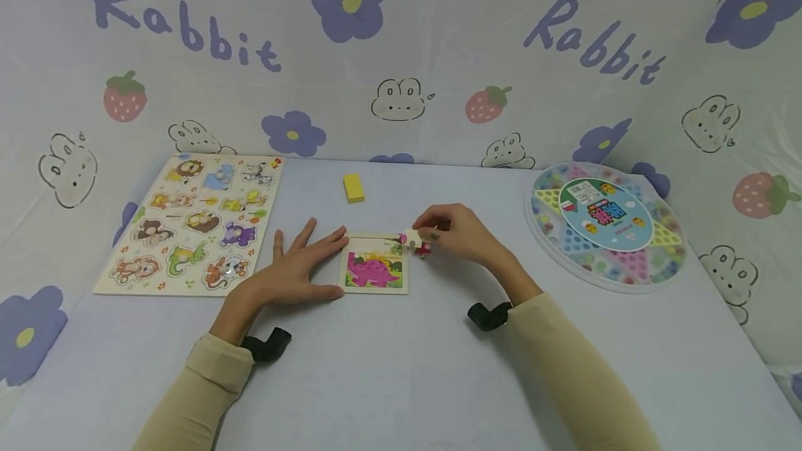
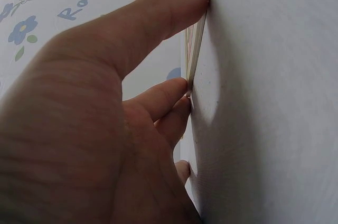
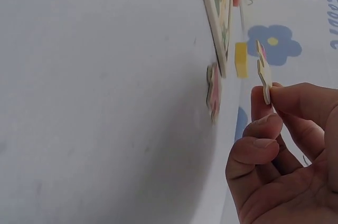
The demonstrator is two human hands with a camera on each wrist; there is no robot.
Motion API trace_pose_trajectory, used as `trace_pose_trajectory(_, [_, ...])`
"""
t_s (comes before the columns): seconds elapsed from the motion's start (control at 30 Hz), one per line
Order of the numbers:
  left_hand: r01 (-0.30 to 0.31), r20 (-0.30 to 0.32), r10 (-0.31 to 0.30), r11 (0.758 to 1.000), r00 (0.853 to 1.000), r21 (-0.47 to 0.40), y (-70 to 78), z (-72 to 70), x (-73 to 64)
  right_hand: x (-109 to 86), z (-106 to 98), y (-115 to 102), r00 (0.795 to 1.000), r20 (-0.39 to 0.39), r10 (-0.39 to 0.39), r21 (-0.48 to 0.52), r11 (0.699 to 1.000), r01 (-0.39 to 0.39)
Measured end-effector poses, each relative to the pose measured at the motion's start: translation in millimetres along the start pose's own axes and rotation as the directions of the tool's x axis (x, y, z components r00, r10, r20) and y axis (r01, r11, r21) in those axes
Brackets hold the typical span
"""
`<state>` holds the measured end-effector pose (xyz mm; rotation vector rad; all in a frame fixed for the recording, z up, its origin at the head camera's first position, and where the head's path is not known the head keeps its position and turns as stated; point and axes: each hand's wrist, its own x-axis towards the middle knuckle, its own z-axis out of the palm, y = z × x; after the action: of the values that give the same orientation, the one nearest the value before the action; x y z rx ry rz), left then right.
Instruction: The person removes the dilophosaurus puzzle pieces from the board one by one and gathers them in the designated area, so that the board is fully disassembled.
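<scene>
A small wooden dinosaur jigsaw puzzle [image 1: 374, 271] lies on the table, its picture showing a pink dinosaur. Spread wide, my left hand [image 1: 294, 271] touches the puzzle's left side: the thumb is at the near corner, the index fingertip at the far one. Between thumb and index finger my right hand [image 1: 460, 234] pinches a jigsaw piece [image 3: 265, 78], seen nearly edge-on in the right wrist view and raised off the table near the puzzle's upper right corner. Below it a reddish jigsaw piece [image 3: 213, 93] rests on the table beside the frame.
A yellow block [image 1: 354, 188] lies behind the puzzle. To the left is a large animal peg board [image 1: 145, 256]; to the right, a round Chinese checkers set [image 1: 645, 266] in clear packaging. A patterned cloth [image 1: 432, 40] hangs behind the table.
</scene>
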<state>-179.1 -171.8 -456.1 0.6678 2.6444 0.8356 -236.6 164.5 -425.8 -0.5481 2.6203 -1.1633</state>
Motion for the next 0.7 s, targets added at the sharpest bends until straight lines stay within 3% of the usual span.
trace_pose_trajectory(0.7, [-0.013, -0.004, 0.013, 1.0, 1.0, -0.003, -1.1, -0.2, -0.4, -26.4, -28, 40, 0.994, -0.033, 0.106, -0.056, 0.993, -0.108])
